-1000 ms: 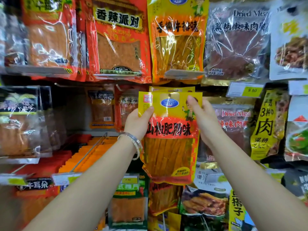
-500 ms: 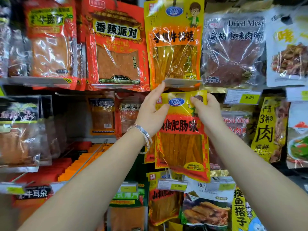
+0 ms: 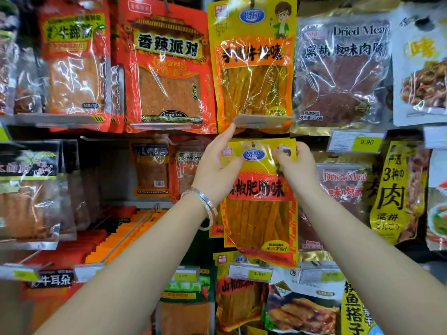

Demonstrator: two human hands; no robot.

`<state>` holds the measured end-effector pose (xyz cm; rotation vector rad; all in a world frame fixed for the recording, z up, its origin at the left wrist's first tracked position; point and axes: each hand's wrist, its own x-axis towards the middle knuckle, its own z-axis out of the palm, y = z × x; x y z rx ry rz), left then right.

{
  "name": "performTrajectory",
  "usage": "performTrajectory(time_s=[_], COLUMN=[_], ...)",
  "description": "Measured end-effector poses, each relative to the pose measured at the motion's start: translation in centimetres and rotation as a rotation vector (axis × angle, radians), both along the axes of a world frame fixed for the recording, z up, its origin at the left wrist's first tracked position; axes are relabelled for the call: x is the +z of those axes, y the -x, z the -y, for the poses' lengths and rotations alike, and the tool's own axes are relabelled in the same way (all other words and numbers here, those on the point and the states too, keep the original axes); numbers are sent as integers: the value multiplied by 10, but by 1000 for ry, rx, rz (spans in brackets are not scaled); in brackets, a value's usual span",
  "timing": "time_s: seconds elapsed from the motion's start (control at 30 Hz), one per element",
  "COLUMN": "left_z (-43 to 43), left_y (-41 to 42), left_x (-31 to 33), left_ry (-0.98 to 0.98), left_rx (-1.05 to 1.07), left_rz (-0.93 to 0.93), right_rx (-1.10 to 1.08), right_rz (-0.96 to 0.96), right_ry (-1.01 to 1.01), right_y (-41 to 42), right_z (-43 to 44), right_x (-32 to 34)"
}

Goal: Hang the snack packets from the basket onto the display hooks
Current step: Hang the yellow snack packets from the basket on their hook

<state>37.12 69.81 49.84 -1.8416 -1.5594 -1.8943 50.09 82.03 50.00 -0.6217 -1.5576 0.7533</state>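
The yellow snack packet (image 3: 261,201) has risen to just under the upper row's price-tag holder (image 3: 262,120), its top corners pinched by the left hand (image 3: 215,170) and right hand (image 3: 294,165), apparently not yet seated on its hook, which stays hidden.

A shop: hanging snack packets (image 3: 252,61) above price tags (image 3: 366,142).

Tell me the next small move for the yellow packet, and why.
Probably nudge the yellow packet up so its hang hole reaches the grey tag holder, where the hook likely ends. The left hand and right hand pinch its top corners just below that holder.
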Motion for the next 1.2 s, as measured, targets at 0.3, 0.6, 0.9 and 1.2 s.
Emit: performTrajectory(time_s=[0.3, 0.6, 0.9, 1.2], left_z=[-19, -64, -119, -98], left_y=[35, 63, 96, 85], left_x=[-107, -134, -124, -120], left_ry=[262, 354, 364, 440], left_rx=[263, 139, 64, -85], left_rz=[-295, -168, -145, -61], right_rx=[-470, -405, -452, -325], right_rz=[443, 673, 739, 864], right_ry=[-658, -675, -594, -421], right_y=[0, 32, 66, 48], right_z=[-1, -30, -72, -41], right_x=[-91, -124, -116, -104])
